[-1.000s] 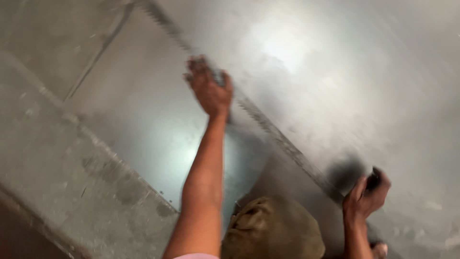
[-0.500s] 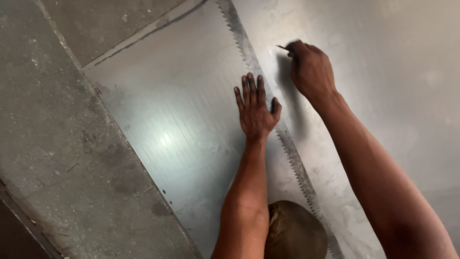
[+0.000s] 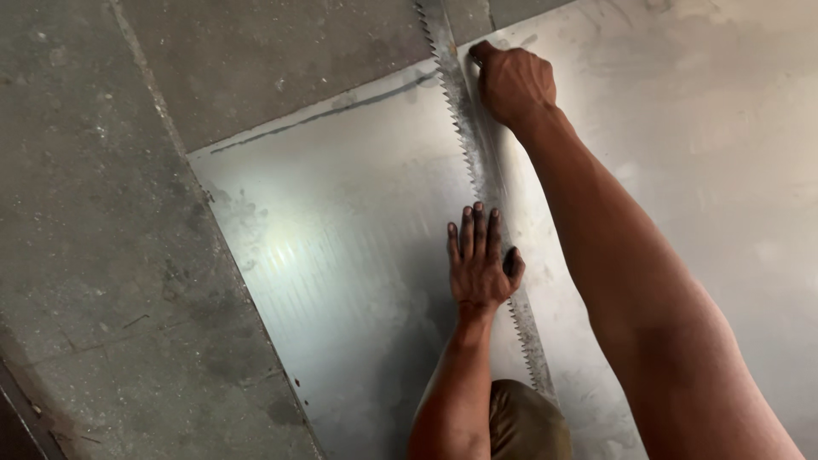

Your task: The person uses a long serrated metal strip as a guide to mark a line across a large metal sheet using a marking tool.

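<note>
Concrete floor (image 3: 102, 213) under 1 metal sheet (image 3: 341, 255), 1 toothed strip (image 3: 477, 170), 2 hands.
Left hand (image 3: 479, 262) lies open and flat, fingers spread, on the sheet with its thumb touching the strip's teeth; right hand (image 3: 514, 83) is closed in a fist at the strip's far end, whether it grips anything I cannot tell. 1 strip runs straight down the sheet, dividing it. Sheet's left and far edges meet bare floor, with open sheet left of the strip. 1 knee (image 3: 528, 422) shows at the bottom.
</note>
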